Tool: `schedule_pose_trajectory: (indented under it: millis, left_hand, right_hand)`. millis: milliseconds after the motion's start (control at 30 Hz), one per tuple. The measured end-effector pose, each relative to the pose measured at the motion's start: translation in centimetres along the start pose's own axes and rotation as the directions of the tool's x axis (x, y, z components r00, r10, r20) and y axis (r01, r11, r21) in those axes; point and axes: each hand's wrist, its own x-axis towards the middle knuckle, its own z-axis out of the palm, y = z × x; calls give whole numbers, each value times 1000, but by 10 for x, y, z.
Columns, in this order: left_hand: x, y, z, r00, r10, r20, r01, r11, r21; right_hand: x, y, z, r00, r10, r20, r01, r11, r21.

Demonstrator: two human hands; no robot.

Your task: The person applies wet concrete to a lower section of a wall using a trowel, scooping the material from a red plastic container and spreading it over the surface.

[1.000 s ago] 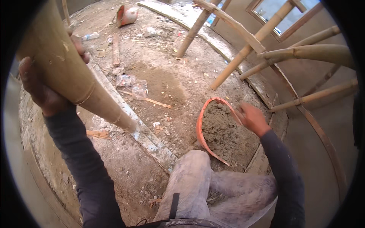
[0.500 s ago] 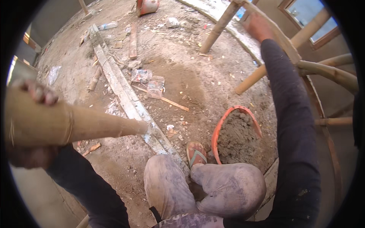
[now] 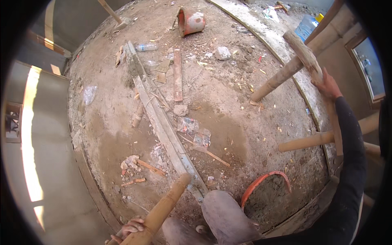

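Left hand (image 3: 130, 229) is down at the bottom edge with its fingers wrapped tight around a thick bamboo pole (image 3: 163, 210), which angles up and to the right so its cut end sits over the dirt just short of a long grey plank (image 3: 163, 122). Right hand (image 3: 326, 85) is way up on the right, arm in a dark sleeve, gripping a weathered wooden post (image 3: 304, 55) that's part of a rough pole scaffold (image 3: 310, 141); the fingers are closed on the wood, though the far side of the grip is hidden. Right below, between the knees and the scaffold, there's an orange-rimmed pan (image 3: 267, 194) full of grey mortar sitting on the ground. The floor (image 3: 228, 102) is bare packed earth, pretty messy: the plank runs diagonally across it, with crumpled plastic wrappers (image 3: 195, 131), a short reddish board (image 3: 177, 75), wood scraps and an empty clear bottle (image 3: 145, 47) scattered around. An orange bucket (image 3: 190, 21) lies tipped over at the far side. Smooth plastered wall (image 3: 45, 171) curves along the left with a bright strip of sunlight on it, and a window opening (image 3: 369, 67) shows on the right.
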Motion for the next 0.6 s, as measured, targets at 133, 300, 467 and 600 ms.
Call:
schedule_pose_trajectory:
  millis: [133,300,467,600]
  left_hand:
    - [8,-1,43,964,-229,-135,238,970,50]
    - [35,18,63,908,-418,-13,414,895,163]
    - [53,37,108,657,-723,213,575,664,478]
    - [62,26,162,355,-859,369,451,503,738]
  right_hand:
    - [-10,9,1,998,20,-59,-27,994,-110]
    - [-1,-14,-24,982,177,70,-165,974,-153]
    - [11,-30,-34,977,197,86,-197,980,-4]
    - [20,-41,-66,936,297,188,-309,950,38]
